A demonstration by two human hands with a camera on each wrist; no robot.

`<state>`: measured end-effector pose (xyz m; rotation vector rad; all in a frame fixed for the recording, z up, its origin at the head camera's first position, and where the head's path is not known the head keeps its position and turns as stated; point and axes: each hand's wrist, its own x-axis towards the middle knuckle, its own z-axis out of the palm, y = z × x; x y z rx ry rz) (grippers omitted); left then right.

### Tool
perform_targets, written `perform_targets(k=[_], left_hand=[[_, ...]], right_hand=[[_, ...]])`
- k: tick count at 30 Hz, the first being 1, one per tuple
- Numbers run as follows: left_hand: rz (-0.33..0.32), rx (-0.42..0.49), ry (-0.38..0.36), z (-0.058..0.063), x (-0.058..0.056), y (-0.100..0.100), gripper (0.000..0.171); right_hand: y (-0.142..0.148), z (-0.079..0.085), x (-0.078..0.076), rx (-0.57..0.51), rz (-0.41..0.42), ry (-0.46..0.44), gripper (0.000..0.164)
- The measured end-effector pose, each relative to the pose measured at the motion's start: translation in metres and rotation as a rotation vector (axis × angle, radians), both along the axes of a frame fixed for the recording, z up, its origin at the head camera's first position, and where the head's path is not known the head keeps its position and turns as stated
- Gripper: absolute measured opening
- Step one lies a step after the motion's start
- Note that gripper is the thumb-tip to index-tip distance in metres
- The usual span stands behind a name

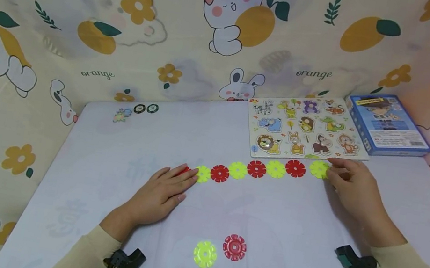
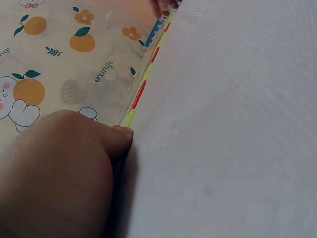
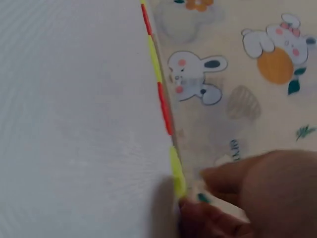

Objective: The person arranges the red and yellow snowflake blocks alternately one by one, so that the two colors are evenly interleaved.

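A row of red and yellow-green notched plastic snowflake discs runs across the table. My left hand lies with fingers extended over the row's left end, its fingertips covering most of a red disc and reaching the edge of a yellow-green disc. At the other end my right hand holds a yellow-green disc by its right edge between thumb and fingers. A small gap separates that disc from the neighbouring red disc. In the right wrist view the held disc stands nearly in line with the row.
Behind the row lie an animal puzzle board and a blue box. Nearer the front are a loose yellow-green disc and a red disc. Two small black rings sit at the back left. Patterned cloth hangs behind the table.
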<state>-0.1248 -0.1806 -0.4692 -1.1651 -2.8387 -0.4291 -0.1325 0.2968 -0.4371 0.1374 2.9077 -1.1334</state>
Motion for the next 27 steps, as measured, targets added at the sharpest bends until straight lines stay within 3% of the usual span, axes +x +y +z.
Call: perform_targets(k=[5,7,13,22,24,27], left_hand=[[-0.003,0.009,-0.001,-0.002,-0.001,0.000,0.053],[-0.005,0.016,-0.005,-0.002,0.000,-0.001,0.053],[0.004,0.014,-0.002,0.000,-0.001,-0.001,0.053],[-0.005,0.020,0.002,-0.001,-0.002,-0.001,0.053],[-0.002,0.017,0.006,-0.002,-0.002,-0.001,0.053],[0.002,0.011,0.007,-0.002,-0.001,-0.001,0.054]], right_hand=[[-0.011,0.006,0.005,0.374,0.280,0.021,0.049],[-0.015,0.007,0.007,0.471,0.357,0.033,0.049],[-0.022,0.005,0.009,0.571,0.386,0.085,0.052],[-0.029,0.005,0.009,0.507,0.356,0.091,0.058],[-0.032,0.007,0.010,0.390,0.329,0.102,0.058],[-0.042,0.009,0.014,0.107,0.317,0.084,0.057]])
